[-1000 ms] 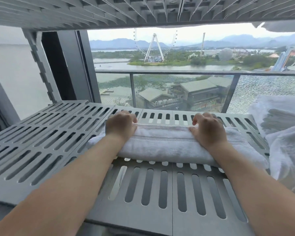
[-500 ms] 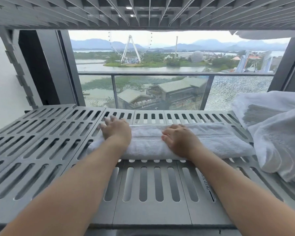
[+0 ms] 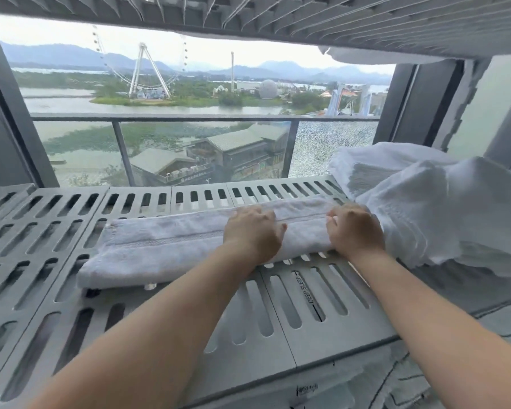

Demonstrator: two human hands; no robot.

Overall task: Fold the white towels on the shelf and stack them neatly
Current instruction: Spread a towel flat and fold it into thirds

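A long folded white towel (image 3: 165,246) lies across the grey slotted shelf (image 3: 80,293), with its left end free. My left hand (image 3: 252,231) presses down on the towel's middle with its fingers spread forward. Further right, my right hand (image 3: 353,228) sits on the towel's right end with fingers and thumb curled into the cloth. A loose heap of unfolded white towels (image 3: 425,208) lies on the shelf right next to my right hand and touches it.
Another slotted shelf (image 3: 278,13) hangs low overhead, and a white towel (image 3: 366,59) droops from its right side. Behind the shelf is a window with a glass railing. Dark posts (image 3: 419,104) frame both sides. The shelf's front edge is near my forearms.
Both hands have slid to the right along the towel, from its left and middle to its middle and right end. The view has turned right, showing more of the heap.
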